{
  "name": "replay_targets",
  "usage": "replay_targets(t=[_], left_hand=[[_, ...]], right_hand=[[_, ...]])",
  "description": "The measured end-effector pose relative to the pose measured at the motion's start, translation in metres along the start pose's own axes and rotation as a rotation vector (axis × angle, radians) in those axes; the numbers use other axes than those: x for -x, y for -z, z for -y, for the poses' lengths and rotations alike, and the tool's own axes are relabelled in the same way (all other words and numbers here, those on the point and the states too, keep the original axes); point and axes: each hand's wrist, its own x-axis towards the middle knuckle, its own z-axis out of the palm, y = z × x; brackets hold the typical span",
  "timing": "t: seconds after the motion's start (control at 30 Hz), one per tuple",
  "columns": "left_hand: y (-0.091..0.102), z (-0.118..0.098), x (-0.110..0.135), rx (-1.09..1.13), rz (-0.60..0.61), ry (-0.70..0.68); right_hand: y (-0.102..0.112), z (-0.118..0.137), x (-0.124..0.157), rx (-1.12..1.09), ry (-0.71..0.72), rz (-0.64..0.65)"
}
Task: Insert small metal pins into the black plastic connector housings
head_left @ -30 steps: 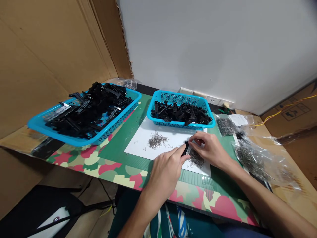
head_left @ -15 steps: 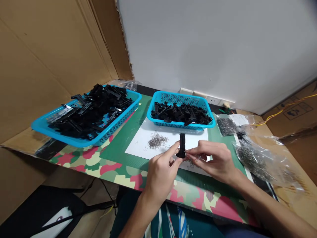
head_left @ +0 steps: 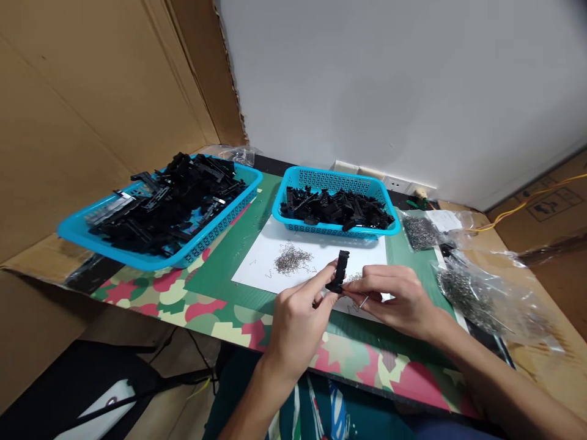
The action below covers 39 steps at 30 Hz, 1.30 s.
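- A worker's left hand [head_left: 298, 321] pinches a dark black part [head_left: 341, 272] near its lower end between thumb and fingers, a narrow hold that leaves the upper length bare, apparently to keep it in plain sight.
- The black part stands nearly upright, leaning slightly, above the near edge of a white sheet [head_left: 247, 275] and between the two hands.
- The right hand [head_left: 398, 299] closes its fingers around a slim metal rod [head_left: 364, 301]; its fingertips meet the foot of the part or sit just beside it. Whether they also grip a tiny piece cannot be told.
- Both forearms come in low from the near edge, likely for steadiness in close work.
- A heap of small wire pieces [head_left: 292, 259] lies on the white sheet, whose pale surface presumably makes such thin metal easier to spot. Another heap [head_left: 355, 278] is partly hidden behind the right hand, within short reach.
- Two blue baskets, one at left [head_left: 158, 264] and one behind the sheet [head_left: 376, 231], hold piles of black pieces, seemingly set apart to leave the middle for handwork.
- At right, clear bags [head_left: 419, 233] [head_left: 468, 299] of metal pieces rest off the sheet, perhaps as stock.
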Motion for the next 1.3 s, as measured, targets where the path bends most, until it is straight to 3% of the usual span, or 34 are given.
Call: replay_targets(t=[0.17,0.33,0.5,0.63,0.77,0.97,1.17,1.3], left_hand=[[0.001,0.001,-0.001,-0.055,0.014,-0.087],[0.003,0.003,-0.002,-0.168,0.109,-0.179],[0.003,0.002,-0.004,-0.188,0.167,-0.144],[0.002,0.001,-0.004,-0.104,0.116,-0.081],[0.003,-0.005,-0.005,0.012,0.030,0.034],[0.004,-0.008,-0.004,0.023,-0.018,0.042],[0.002,-0.006,-0.003,-0.028,0.020,0.046],[0.012,-0.012,-0.001,-0.090,0.080,0.007]], right_hand=[[0.003,0.000,-0.003,-0.038,-0.047,0.043],[0.007,-0.001,-0.007,-0.047,-0.069,0.039],[0.013,-0.003,-0.006,0.059,-0.012,0.016],[0.015,0.000,-0.003,0.081,-0.012,-0.051],[0.010,0.008,-0.003,0.037,-0.205,-0.066],[-0.004,0.016,-0.006,-0.092,-0.402,-0.036],[-0.003,0.016,-0.008,-0.190,-0.530,-0.005],[0.009,0.010,-0.012,-0.258,-0.591,0.051]])
